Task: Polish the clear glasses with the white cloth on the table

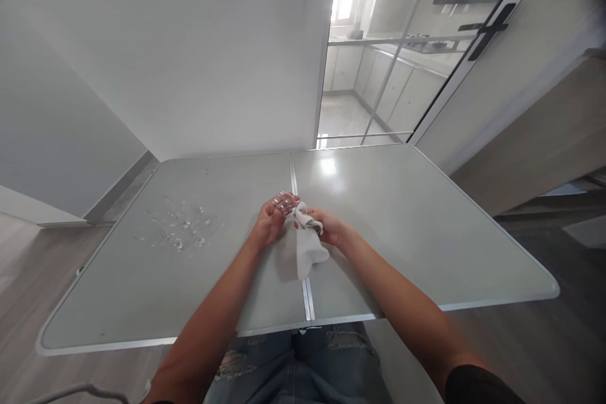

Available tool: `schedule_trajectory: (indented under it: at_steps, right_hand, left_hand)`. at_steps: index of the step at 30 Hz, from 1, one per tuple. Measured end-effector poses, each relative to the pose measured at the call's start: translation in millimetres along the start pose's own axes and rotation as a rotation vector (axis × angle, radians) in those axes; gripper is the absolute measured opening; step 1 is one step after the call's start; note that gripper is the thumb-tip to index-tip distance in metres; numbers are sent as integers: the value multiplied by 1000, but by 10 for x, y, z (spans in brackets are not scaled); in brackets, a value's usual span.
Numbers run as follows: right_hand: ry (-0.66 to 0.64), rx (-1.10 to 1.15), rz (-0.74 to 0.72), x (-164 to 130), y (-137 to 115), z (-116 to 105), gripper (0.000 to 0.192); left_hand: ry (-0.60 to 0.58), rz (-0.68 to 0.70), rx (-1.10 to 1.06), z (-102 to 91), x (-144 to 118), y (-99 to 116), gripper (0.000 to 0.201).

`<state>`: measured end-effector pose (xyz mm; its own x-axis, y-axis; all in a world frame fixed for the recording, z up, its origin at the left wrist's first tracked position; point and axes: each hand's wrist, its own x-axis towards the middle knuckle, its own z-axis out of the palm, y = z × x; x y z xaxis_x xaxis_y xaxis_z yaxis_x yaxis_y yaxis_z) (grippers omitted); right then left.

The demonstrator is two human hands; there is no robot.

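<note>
Both busy: left hand (269, 222) wrapped around a glass (285, 202), right hand (328, 227) pinching a white cloth (307, 249) against it. Grey table (426, 233), water puddle (177, 227) far left.

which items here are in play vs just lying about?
In play:
- glass, clear, in left hand
- white cloth, in right hand, pressed to the glass

Lying about:
- water drops on the table, left of the hands
- glass door behind
</note>
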<state>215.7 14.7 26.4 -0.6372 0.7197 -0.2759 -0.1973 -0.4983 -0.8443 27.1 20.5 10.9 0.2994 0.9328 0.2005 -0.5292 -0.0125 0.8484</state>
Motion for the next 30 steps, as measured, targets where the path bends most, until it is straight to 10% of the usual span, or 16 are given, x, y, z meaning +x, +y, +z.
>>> schedule_trajectory:
  at_steps: [4, 11, 23, 30]
  right_hand:
    - [27, -97, -40, -11, -28, 0, 29]
    - [535, -1279, -506, 35, -17, 66, 9]
    - [86, -160, -49, 30, -44, -107, 46]
    - [425, -1086, -472, 45, -60, -12, 13]
  left_hand:
    - [27, 51, 16, 49, -16, 18, 73]
    - [212, 212, 111, 127, 40, -20, 58]
    - [93, 85, 27, 110, -19, 61, 75]
    - [226, 211, 104, 150, 18, 5, 61]
